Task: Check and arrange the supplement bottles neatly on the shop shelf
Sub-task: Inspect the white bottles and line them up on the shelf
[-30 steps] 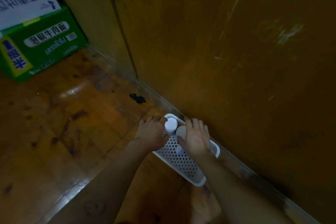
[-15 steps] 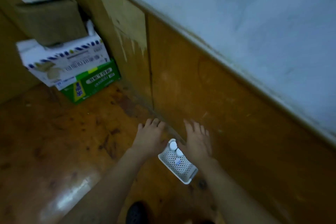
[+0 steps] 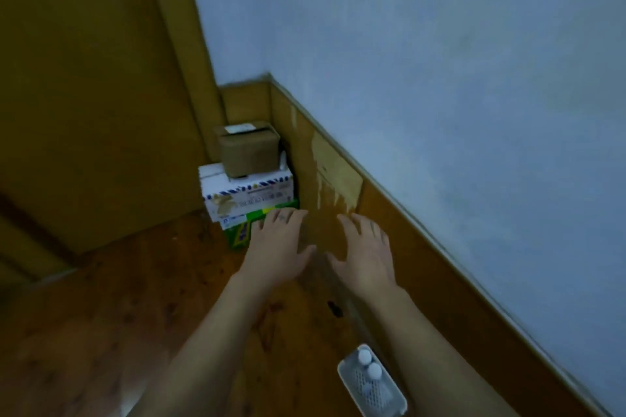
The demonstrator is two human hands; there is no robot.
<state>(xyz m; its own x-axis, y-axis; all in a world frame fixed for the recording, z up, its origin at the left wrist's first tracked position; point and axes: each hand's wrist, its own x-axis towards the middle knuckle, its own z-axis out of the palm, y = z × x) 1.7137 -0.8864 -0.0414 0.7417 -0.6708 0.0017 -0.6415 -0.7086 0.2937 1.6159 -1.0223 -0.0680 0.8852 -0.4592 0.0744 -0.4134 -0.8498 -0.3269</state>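
Note:
A white perforated basket (image 3: 384, 398) lies on the wooden floor beside the wall panel, at the bottom of the head view. Two white-capped supplement bottles (image 3: 370, 365) stand at its far end. My left hand (image 3: 278, 245) and my right hand (image 3: 367, 251) are raised well above and beyond the basket, palms down, fingers spread and straight. Neither hand holds anything. No shelf is in view.
A stack of cartons (image 3: 249, 191) fills the corner: a brown box on a white one on a green one. A wooden door (image 3: 91, 95) stands at left. Wood panelling (image 3: 399, 230) runs under a pale blue wall at right. A dark spot (image 3: 333, 309) marks the floor.
My hands have let go of the basket and risen away from it. The view has lifted, so the basket now sits far below at the frame's bottom.

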